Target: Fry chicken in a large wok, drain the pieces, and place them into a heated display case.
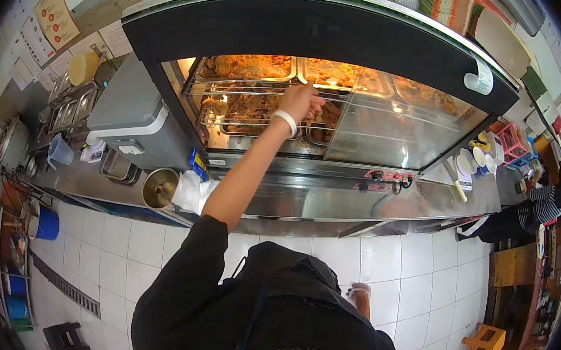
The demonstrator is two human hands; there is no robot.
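My left hand (301,102), with a white band at the wrist, reaches through the open left side of a heated food display cabinet (314,34). It is at the front of the upper wire rack (248,91), close to a metal tray of fried food (340,77); its curled fingers hide whether they touch or hold anything. Another tray of fried food (250,68) stands to its left. Browned pieces (251,106) lie on the lower rack. A sliding glass door (386,129) covers the right side. My right hand (360,290) hangs low beside my body, blurred, apparently in a clear plastic glove.
A grey cooler box (133,125) stands left of the cabinet. A metal pot (160,189) and white plastic bags (192,192) sit by the counter's front edge. A knife (456,182) lies near a scale (464,181) at right. Farther right is another person (535,207). An orange stool (485,341) stands on the floor.
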